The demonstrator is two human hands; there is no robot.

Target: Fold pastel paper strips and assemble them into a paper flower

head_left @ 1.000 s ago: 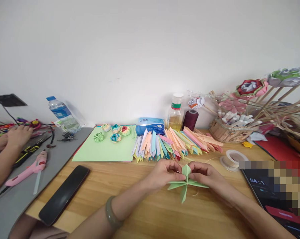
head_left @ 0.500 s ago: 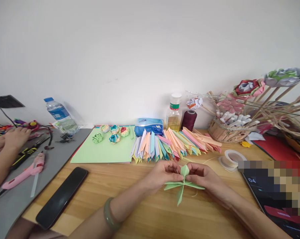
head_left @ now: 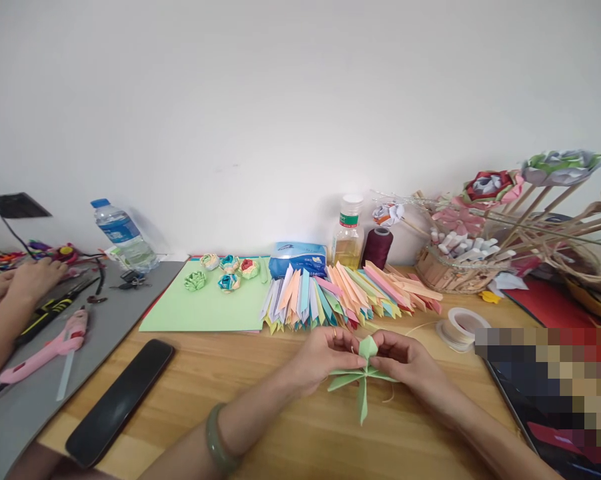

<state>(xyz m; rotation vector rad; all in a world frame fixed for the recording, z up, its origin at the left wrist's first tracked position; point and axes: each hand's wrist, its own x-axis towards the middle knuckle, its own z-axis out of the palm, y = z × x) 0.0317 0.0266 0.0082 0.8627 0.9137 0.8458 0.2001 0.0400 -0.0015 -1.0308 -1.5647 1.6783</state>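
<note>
Turning slightly since the earlier frame, the green paper piece [head_left: 362, 400] is now pointing its lower petal more squarely toward the near edge of the worktop [head_left: 290, 447], and its right-hand petals are reaching less far sideways. Both hands are holding it over the near half of the worktop, right of the middle: the left hand [head_left: 315, 363] is pinching close to its centre between thumb and fingers, and the right hand [head_left: 405, 357] is gripping likewise from the other side. Behind the hands, folded paper strips [head_left: 300, 297] are lying in a fanned row toward the back edge, in front of a blue tissue pack [head_left: 298, 259]. A roll of cord [head_left: 451, 331] is sitting to the right, near a dark screen [head_left: 508, 373]. Toward the back left corner, folded flowers [head_left: 229, 283] are resting on a pale green sheet [head_left: 205, 312]. A black phone [head_left: 120, 403] is lying near the left edge. Beyond that edge, on a grey surface [head_left: 115, 320], a pink glue gun [head_left: 45, 352] is lying near another person's hands [head_left: 40, 279].
</note>
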